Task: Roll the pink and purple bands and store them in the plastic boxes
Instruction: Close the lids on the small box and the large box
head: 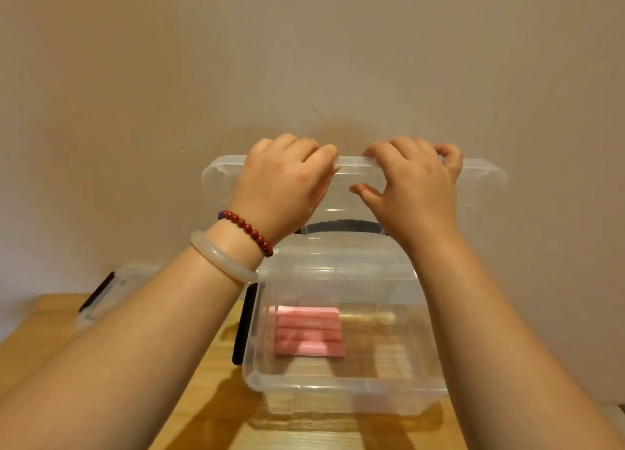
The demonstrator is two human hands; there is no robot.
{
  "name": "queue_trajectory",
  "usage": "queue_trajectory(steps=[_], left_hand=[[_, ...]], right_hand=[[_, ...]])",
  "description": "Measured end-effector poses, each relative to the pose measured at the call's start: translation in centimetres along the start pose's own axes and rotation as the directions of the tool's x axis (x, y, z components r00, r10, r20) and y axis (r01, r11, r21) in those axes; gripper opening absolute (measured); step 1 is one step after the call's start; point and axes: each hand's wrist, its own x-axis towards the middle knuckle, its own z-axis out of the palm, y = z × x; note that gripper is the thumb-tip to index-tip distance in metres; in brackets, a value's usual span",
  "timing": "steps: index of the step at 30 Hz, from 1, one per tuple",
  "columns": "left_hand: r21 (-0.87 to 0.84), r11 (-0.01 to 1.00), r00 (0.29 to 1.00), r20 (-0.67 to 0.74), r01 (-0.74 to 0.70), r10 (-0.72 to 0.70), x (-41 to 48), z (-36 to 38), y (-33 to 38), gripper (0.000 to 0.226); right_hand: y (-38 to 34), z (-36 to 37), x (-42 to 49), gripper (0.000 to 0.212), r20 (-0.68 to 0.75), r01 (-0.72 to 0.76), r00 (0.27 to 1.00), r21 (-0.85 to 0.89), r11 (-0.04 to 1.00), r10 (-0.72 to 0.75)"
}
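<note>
A clear plastic box (341, 387) stands on the wooden table in front of me. Several rolled pink bands (309, 331) lie side by side on its floor, left of centre. The box's clear lid (487, 175) is held upright above the box's far side, and its black handle (341, 227) shows through below. My left hand (284, 182) grips the lid's top edge, fingers curled over it. My right hand (412, 186) grips the same edge just to the right, thumb in front. No purple band is in view.
A second clear box (111, 290) with a black latch sits at the table's far left, partly behind my left forearm. A black latch (244, 324) hangs on the near box's left side. A plain wall rises close behind the table (189, 399).
</note>
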Motion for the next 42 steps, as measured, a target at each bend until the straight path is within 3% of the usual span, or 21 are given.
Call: queue_trajectory(steps=[6,10,14,16,19,22,24,26,29,34,39,42], left_hand=[[-0.049,0.998,0.976,0.215,0.038,-0.026,-0.8,-2.3,3.8,0.05],[0.008,0.996,0.859,0.505,0.093,-0.084,-1.8,-2.6,4.5,0.057],[-0.023,0.994,0.784,0.617,0.104,-0.068,-3.0,-2.8,5.1,0.057],[-0.03,0.994,0.783,0.618,0.11,-0.068,-3.6,-2.7,5.6,0.055],[-0.063,0.978,0.782,0.613,0.197,-0.118,-4.5,-2.7,6.2,0.052],[-0.097,0.954,0.762,0.627,0.283,-0.162,-5.2,-2.8,6.9,0.052],[-0.117,0.943,0.756,0.631,0.313,-0.173,-5.7,-3.0,7.4,0.05],[-0.12,0.939,0.743,0.646,0.323,-0.173,-6.4,-3.1,8.0,0.048],[-0.097,0.951,0.693,0.706,0.295,-0.144,-7.7,-3.0,9.1,0.047],[-0.034,0.975,0.625,0.772,0.218,-0.113,-10.0,-2.5,10.6,0.042],[-0.057,0.955,0.52,0.848,0.291,-0.107,-12.4,-1.9,10.7,0.035],[-0.097,0.933,0.487,0.869,0.348,-0.091,-13.4,-1.3,10.5,0.048]], right_hand=[[0.9,-1.1,-4.4,0.032,-0.055,-0.064,0.996,0.039,0.997,0.066],[0.5,-1.0,-7.3,0.03,-0.074,-0.115,0.99,0.019,0.993,0.116],[0.1,-0.9,-9.4,0.032,0.009,-0.134,0.991,-0.004,0.991,0.134],[-0.1,-1.5,-9.7,0.032,0.148,-0.142,0.98,0.032,0.989,0.135],[-0.1,-3.3,-9.4,0.044,0.498,-0.154,0.858,0.021,0.988,0.123],[0.1,-5.3,-8.9,0.07,0.685,-0.173,0.725,0.073,0.982,0.077],[0.1,-6.5,-8.8,0.078,0.783,-0.275,0.618,0.13,0.953,0.071],[0.3,-6.9,-9.2,0.065,0.814,-0.369,0.577,0.191,0.909,0.063],[0.3,-5.9,-10.5,0.043,0.798,-0.382,0.597,0.195,0.903,0.08],[-0.5,-2.0,-14.4,0.051,0.849,-0.349,0.506,0.042,0.936,0.151],[-1.1,-0.6,-16.0,0.062,0.926,-0.397,0.362,0.051,0.916,0.105],[-1.4,0.1,-16.1,0.067,0.956,-0.385,0.283,0.037,0.922,0.08]])
